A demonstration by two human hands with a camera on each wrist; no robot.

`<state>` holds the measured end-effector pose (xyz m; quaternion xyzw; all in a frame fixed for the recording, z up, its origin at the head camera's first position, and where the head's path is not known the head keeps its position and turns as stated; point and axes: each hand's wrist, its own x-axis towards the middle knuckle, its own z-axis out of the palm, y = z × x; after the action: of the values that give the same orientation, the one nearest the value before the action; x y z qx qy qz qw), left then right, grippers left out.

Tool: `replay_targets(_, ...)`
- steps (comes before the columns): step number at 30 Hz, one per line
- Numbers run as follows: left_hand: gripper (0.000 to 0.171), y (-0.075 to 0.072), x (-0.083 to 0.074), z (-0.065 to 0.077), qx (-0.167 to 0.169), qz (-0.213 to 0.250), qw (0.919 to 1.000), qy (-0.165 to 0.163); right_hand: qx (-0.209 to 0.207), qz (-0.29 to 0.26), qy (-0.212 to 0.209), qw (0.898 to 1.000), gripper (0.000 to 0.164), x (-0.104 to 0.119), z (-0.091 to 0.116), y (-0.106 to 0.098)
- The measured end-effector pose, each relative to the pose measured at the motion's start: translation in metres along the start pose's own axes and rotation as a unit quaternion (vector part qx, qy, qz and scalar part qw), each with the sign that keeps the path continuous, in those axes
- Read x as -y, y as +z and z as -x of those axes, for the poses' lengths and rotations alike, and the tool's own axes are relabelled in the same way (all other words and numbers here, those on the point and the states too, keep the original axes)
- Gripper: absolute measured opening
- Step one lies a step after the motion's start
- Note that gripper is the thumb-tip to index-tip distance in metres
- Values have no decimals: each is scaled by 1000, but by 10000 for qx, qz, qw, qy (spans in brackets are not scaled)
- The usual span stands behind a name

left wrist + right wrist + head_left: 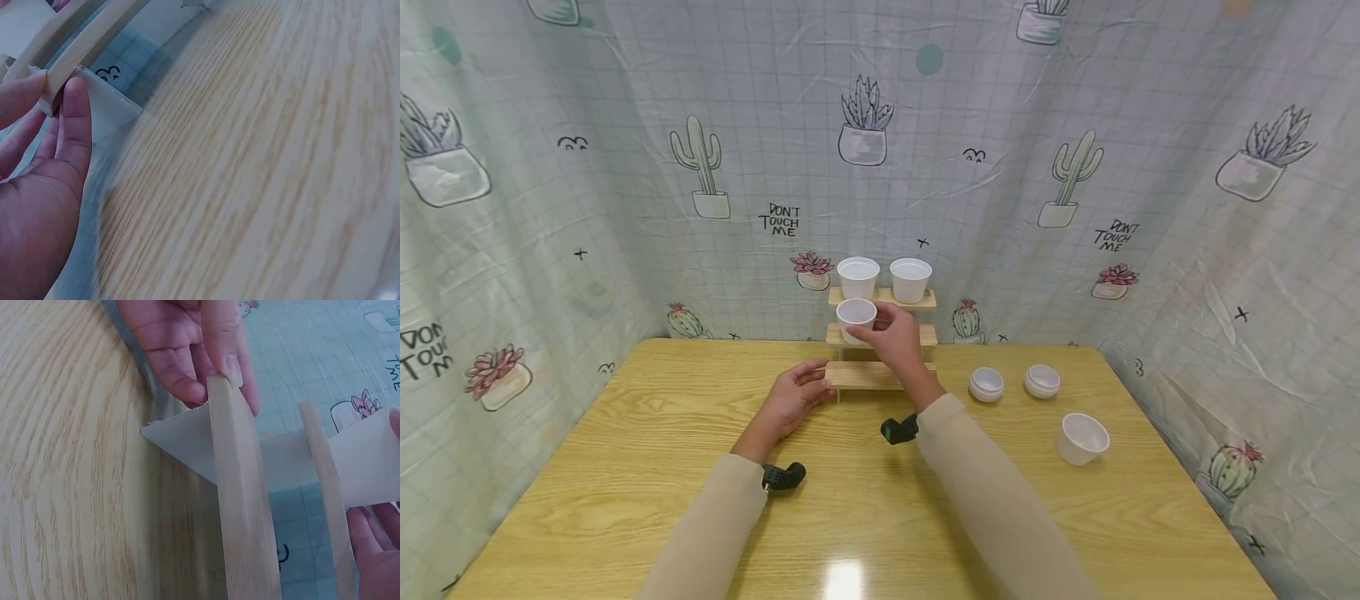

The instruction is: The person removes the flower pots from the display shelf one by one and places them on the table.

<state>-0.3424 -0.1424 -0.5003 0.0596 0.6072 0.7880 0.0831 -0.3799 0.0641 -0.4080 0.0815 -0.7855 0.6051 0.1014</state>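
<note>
A three-tier wooden display stand (876, 377) stands at the back of the table. My right hand (897, 335) grips a white plastic cup (856, 312), upright, over the left part of the middle shelf. In the right wrist view this cup (367, 464) is right by the shelf's edge; whether its base bears on the wood I cannot tell. My left hand (793, 398) pinches the left end of the bottom shelf, with the thumb on top and fingers beneath, as the left wrist view shows at the shelf end (62, 75).
Two white cups, a left one (858, 279) and a right one (911, 281), stand on the top shelf. At the right of the table are two low white round containers (987, 384) (1042, 381) and a larger white cup (1082, 439). A printed curtain (760, 275) hangs behind.
</note>
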Motion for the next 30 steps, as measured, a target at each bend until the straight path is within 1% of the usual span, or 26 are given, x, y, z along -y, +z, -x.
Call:
replay_targets(11,55,0,-1,1,-47,-27,10000,-70,-48,-54,45,10000,70,0,6,-2)
replay_targets(15,55,-1,0,1,-16,-46,10000,-59,-119,-115,-29,9999,67,-1,12,-5)
replay_targets(23,55,-1,-1,0,5,-37,10000,-86,-170,-407,-222,9988,58,-5,28,-14)
replay_targets(27,55,-1,-2,0,13,-39,10000,-89,-194,-452,-259,9985,58,-12,40,-22)
replay_targets(30,55,-1,-1,0,21,-50,10000,-76,-181,-541,-208,9982,61,-17,50,-30)
